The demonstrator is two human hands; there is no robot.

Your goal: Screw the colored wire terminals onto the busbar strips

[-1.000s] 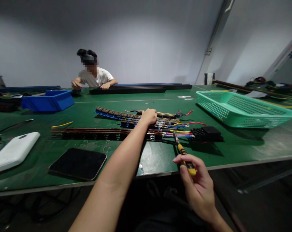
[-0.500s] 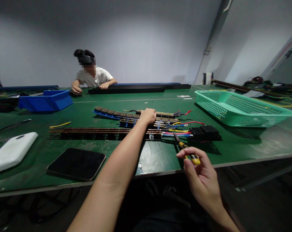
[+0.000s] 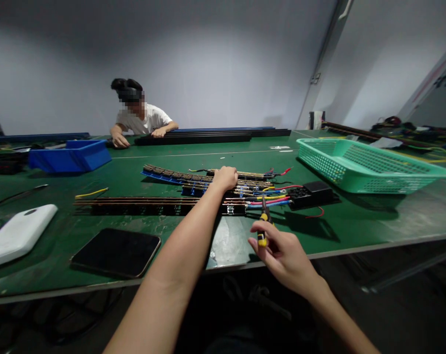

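Note:
My left hand (image 3: 225, 178) is closed over the rear strips, its fingertips hidden on the far side. Under it lie black and blue strips (image 3: 167, 173) with long brass-coloured bars. Closer to me, a long dark strip (image 3: 134, 205) with similar bars runs left to right. Yellow, red and blue wires (image 3: 270, 201) join its right end to a black box-shaped end piece (image 3: 311, 195). In my right hand (image 3: 282, 250) are pliers (image 3: 262, 237) with yellow-and-black handles. Their jaws point away from me, close to the wires; whether they touch is unclear.
A green basket (image 3: 363, 182) stands to the right, a blue bin (image 3: 70, 156) at left. A phone (image 3: 115, 250) and a white device (image 3: 21, 233) lie near the front edge. Across the table, a person (image 3: 145, 118) leans over long black profiles (image 3: 208, 136).
My right hand and the pliers have moved left, and the pliers now point more straight ahead. The black end piece has turned, its right side shifting away from me. My left hand stays put.

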